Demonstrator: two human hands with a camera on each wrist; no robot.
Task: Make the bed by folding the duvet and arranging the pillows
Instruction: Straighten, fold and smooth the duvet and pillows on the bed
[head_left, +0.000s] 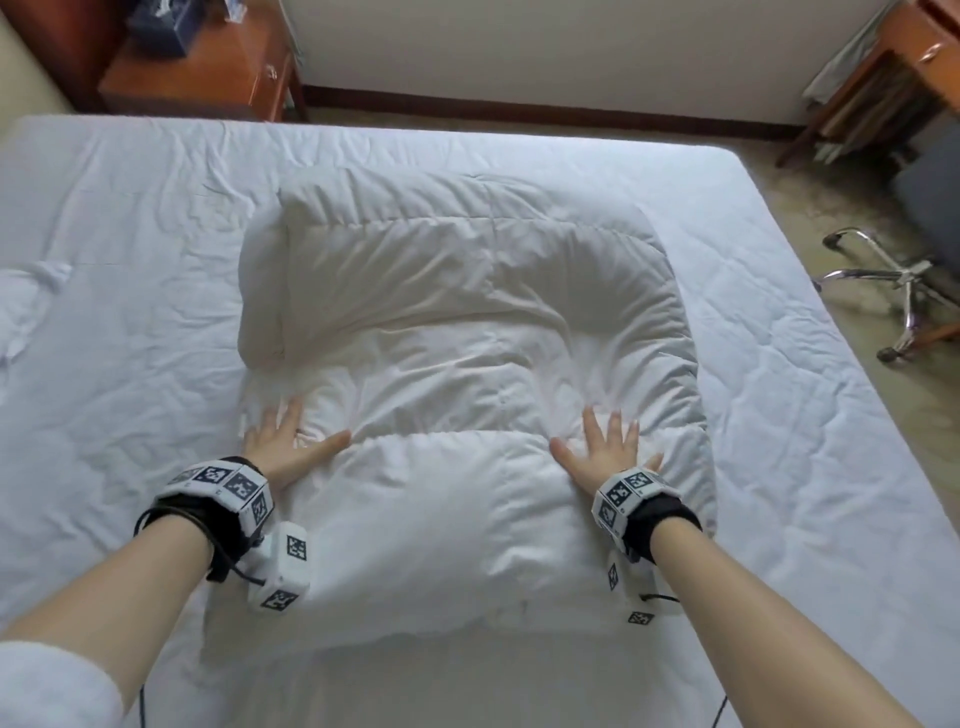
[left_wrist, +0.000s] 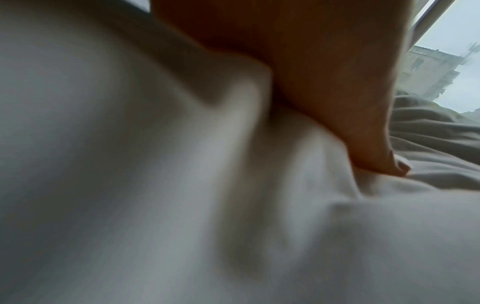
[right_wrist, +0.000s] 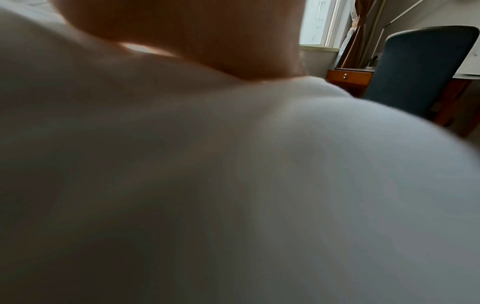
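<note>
Duvet folded, pillows still waiting

I'm pressing my left hand (head_left: 283, 441) and right hand (head_left: 605, 447), fingers spread flat, onto the folded duvet (head_left: 467, 332); no pillow is plainly showing yet.

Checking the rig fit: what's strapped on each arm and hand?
Both forearms are bare and the hands ungloved. Each wrist has a black strap under a white block band printed with black-and-white fiducial tags: left, right. A white tagged camera box hangs under the left wrist, thin black cables trailing. A white sleeve shows at the lower left.
</note>
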